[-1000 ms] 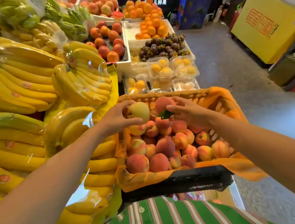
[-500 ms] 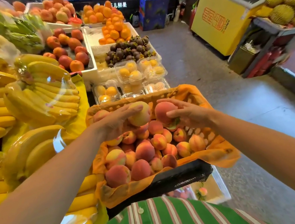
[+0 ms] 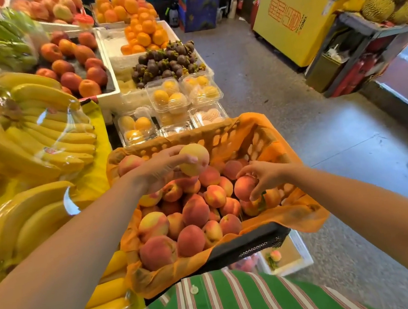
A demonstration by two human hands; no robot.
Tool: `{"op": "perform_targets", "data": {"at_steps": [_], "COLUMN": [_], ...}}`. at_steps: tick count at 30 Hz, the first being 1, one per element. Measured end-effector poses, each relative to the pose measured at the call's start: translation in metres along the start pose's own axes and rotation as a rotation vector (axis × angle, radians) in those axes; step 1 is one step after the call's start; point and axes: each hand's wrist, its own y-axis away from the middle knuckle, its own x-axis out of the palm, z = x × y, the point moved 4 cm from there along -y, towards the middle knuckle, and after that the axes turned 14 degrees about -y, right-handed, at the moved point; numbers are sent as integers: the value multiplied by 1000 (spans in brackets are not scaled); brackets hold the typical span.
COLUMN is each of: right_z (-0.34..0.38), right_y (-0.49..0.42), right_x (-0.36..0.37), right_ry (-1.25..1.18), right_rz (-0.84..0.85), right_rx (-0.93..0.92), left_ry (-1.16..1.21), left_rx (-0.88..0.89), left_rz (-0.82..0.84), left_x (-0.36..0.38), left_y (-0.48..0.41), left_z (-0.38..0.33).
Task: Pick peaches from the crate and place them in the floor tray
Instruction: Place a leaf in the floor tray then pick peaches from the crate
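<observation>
The left hand (image 3: 158, 171) has its fingers curled round a pale yellow peach (image 3: 194, 158), held above the pile at the far side of the crate (image 3: 257, 240). The right hand (image 3: 264, 176) grips a red peach (image 3: 243, 188) lying in the pile near the crate's right wall. The white floor tray (image 3: 300, 250) sits on the floor below the crate's near right corner and contains a small peach (image 3: 275, 255). Bananas (image 3: 31, 142) lie left of the crate
</observation>
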Motion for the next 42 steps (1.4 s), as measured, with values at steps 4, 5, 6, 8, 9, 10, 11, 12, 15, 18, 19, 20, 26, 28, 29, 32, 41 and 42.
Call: {"op": "perform_targets", "data": {"at_steps": [4, 5, 6, 8, 9, 10, 11, 12, 15, 18, 19, 20, 26, 28, 29, 32, 41, 42], "right_z": [-7, -10, -13, -18, -19, -19, -20, -21, -21, -6, 2, 11, 41, 37, 33, 14, -1, -1], "right_y": [-13, -17, -20, -24, -25, -26, -26, -27, -24, -10, -2, 6, 29, 32, 32, 24, -20, -24], "right_x": [8, 11, 14, 18, 19, 20, 20, 20, 13, -9, -16, -22, -23, -25, -26, -30, -40, -39], "right_ry": [78, 84, 82, 58, 44, 39, 38, 37, 9, -292, -427, -545, -632, -610, -597, -421, 491, 571], "right_rz": [27, 35, 41, 39, 29, 21, 19, 22, 2, -133, -169, -186, -195, -244, -247, -237, -186, -165], "right_rx": [-30, -35, -36, -35, -40, -48, -51, -49, -73, -177, -219, -252, -347, -335, -320, -209, 18, 27], "left_ry": [3, 8, 10, 1, -1, -6, -13, -21, -40, -67, -85, -99, -110, -225, -326, -576, -971, -1000], "left_rx": [-17, -27, -37, -55, -67, -77, -83, -89, -102, -93, -88, -83, -25, 6, 30, 69, 221, 250], "left_rz": [53, 54, 48, 42, 43, 43, 45, 42, 44, 54, 59, 66, 162, 181, 165, 35, -238, -265], "left_x": [-3, -4, -4, -4, -3, -2, -2, -2, -1, 5, 10, 14, 47, 49, 48, 33, -16, -21], "left_y": [-5, -7, -10, -13, -14, -16, -17, -19, -25, -32, -34, -37, -51, -55, -56, -61, -51, -48], "left_z": [4, 5, 7, 11, 11, 12, 12, 12, 13, 10, 8, 6, -5, -6, -7, -8, -3, -4]}}
